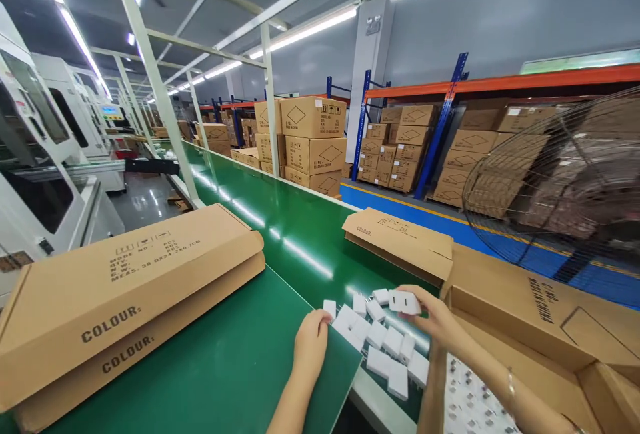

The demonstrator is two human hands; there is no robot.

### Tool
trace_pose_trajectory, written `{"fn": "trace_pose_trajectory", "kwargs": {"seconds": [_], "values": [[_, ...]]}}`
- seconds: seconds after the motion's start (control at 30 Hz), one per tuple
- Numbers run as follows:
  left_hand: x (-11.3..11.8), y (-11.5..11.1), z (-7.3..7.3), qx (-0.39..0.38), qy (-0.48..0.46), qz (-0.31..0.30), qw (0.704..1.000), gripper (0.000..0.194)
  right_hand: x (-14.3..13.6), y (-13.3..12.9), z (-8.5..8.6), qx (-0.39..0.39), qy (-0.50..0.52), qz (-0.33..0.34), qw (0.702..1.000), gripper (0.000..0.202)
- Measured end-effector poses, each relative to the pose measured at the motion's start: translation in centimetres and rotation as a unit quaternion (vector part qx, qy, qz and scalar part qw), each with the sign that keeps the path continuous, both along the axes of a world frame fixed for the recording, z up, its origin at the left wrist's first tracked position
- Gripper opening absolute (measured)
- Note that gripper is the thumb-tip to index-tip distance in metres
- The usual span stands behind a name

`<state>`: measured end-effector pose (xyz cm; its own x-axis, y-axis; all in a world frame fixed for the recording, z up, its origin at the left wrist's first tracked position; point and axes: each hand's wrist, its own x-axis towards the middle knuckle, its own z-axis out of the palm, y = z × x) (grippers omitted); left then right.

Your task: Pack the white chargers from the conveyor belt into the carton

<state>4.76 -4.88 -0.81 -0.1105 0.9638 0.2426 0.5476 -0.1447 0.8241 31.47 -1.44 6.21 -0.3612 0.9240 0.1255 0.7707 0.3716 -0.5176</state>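
Here, in the head view, your left hand (309,344) has its fingers pinching a small white adapter (329,309) by the worktop (225,354) edge. Your right hand (434,315) grips a slotted white piece (404,302) over the loose pile (383,341) on the green belt (260,214). Open carton (510,327) beside your right forearm. Best, I judge: hold each piece by its sides, lift it clear of its neighbours, avoid snagging the carton wall.
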Motion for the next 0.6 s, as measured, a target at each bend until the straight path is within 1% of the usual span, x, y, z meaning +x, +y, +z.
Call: {"fn": "trace_pose_trajectory", "kwargs": {"seconds": [0.07,0.13,0.2,0.27,0.4,0.47,0.53,0.6], "values": [[0.1,-0.1,-0.1,0.000,0.007,-0.002,1.000,0.026,-0.1,-3.9,1.5,0.043,0.111,0.082,0.990,0.031],[0.2,-0.2,-0.2,0.001,0.017,-0.007,1.000,0.026,-0.2,-7.5,2.6,0.072,0.171,0.150,0.971,0.031],[0.2,-0.3,-0.2,0.003,0.030,-0.013,0.999,0.026,-0.3,-10.0,3.0,0.074,0.177,0.181,0.965,0.035],[0.3,-0.5,-0.1,0.005,0.041,-0.018,0.999,0.026,-0.2,-11.3,3.0,0.060,0.178,0.190,0.964,0.040],[0.2,-0.5,-0.1,0.006,0.050,-0.019,0.999,0.026,-0.3,-12.1,2.9,0.039,0.200,0.186,0.961,0.037],[0.2,-0.5,-0.1,0.010,0.054,-0.021,0.998,0.026,0.4,-12.1,3.2,0.014,0.198,0.163,0.966,0.036],[0.1,-0.3,-0.3,0.016,0.057,-0.025,0.998,0.026,2.5,-11.5,3.6,-0.029,0.168,0.108,0.979,0.036],[0.0,-0.2,-0.4,0.023,0.059,-0.027,0.998,0.026,6.3,-10.5,3.8,-0.055,0.108,0.029,0.992,0.032]]}}
